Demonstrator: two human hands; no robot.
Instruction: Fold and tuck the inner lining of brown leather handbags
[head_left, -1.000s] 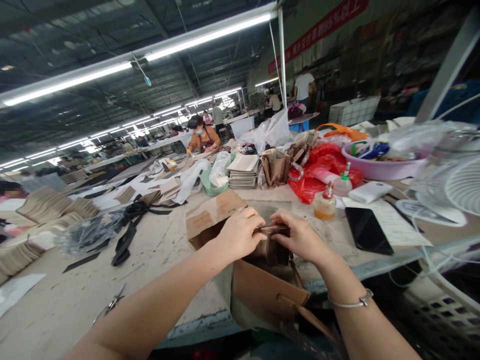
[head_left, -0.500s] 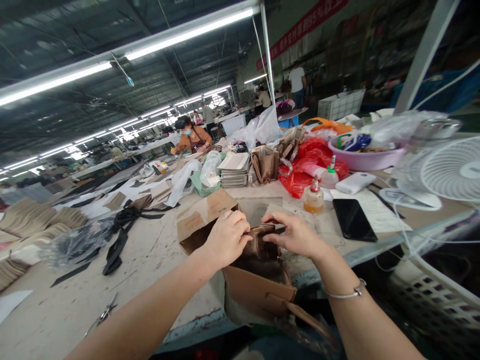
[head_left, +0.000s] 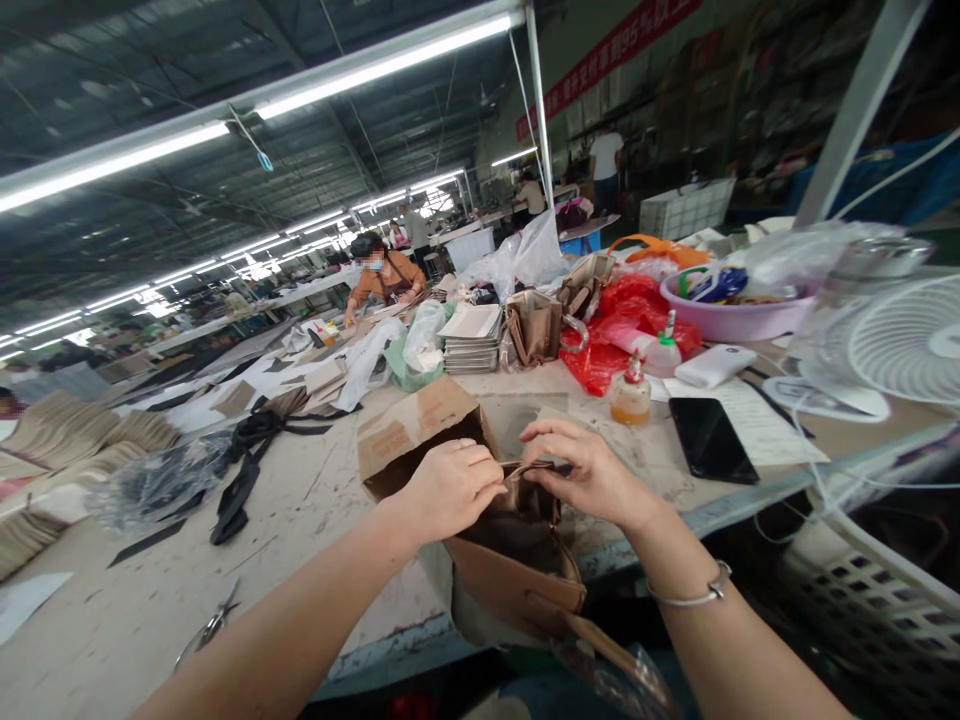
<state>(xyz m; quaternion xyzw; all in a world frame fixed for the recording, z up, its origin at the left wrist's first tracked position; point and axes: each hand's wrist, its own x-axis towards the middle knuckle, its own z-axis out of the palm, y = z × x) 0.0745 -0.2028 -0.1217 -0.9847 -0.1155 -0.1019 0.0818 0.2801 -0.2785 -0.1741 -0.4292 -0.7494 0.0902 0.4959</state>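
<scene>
A brown leather-like handbag (head_left: 517, 580) lies at the table's front edge, its mouth open toward me and one handle hanging over the edge. My left hand (head_left: 457, 485) is closed on the bag's far upper edge, fingertips pinched together. Just to its right, my right hand (head_left: 577, 470) pinches the same folded edge between thumb and fingers. The dark inner lining shows below both hands. Behind my left hand sits an open cardboard box (head_left: 420, 425), its opening partly covered by that hand.
Scissors (head_left: 210, 625) lie at the front left, near black straps (head_left: 240, 490). Right of the bag are a bottle of amber liquid (head_left: 631, 395), a phone (head_left: 711, 440) and a white fan (head_left: 911, 340). Farther back stand stacked panels (head_left: 472, 345) and a purple basin (head_left: 739, 315). A co-worker (head_left: 386, 275) sits beyond.
Both hands stay at the bag's edge; my right fingers have closed in on it, and the edge shows more plainly between the hands. The view has shifted slightly.
</scene>
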